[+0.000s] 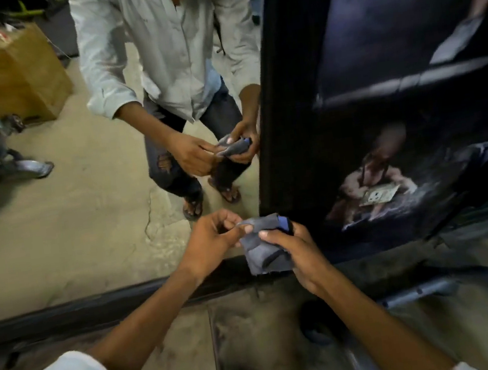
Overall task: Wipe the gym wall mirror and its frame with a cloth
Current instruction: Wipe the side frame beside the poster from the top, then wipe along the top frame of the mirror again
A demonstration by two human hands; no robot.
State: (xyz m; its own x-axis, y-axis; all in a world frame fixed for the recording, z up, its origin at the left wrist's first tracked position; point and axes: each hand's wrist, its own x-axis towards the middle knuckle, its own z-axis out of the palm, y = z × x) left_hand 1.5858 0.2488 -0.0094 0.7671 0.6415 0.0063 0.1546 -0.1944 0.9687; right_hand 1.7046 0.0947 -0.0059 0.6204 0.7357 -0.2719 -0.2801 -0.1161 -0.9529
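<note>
**Cloth being readied at the mirror's lower right corner**

Observed: the small grey cloth with a blue hem [264, 254] is held by both hands, in front of the spot where the dark upright frame member [265, 114] meets the dark bottom rail [97, 305]. Whether it touches either cannot be told. The left hand [212, 239] pinches one edge between thumb and fingertips. The right hand [298, 253] has thumb on top and fingers curled round the bunched middle. The wall mirror [88, 228] shows the same pose reflected. A dark printed poster panel [394, 89] sits just right of the frame.

Judgement: folding or re-gripping step; no wiping stroke under way.

Risks:
- The cloth is wadded, so only a small face would meet the glass, leaving streaks or missed bands.
- The left pinch looks light, so the edge could slip free mid-fold.
- Doing the grimy rail first would carry dirt onto the glass.
- The corner joint is tight; a thick wad may skip it.
</note>
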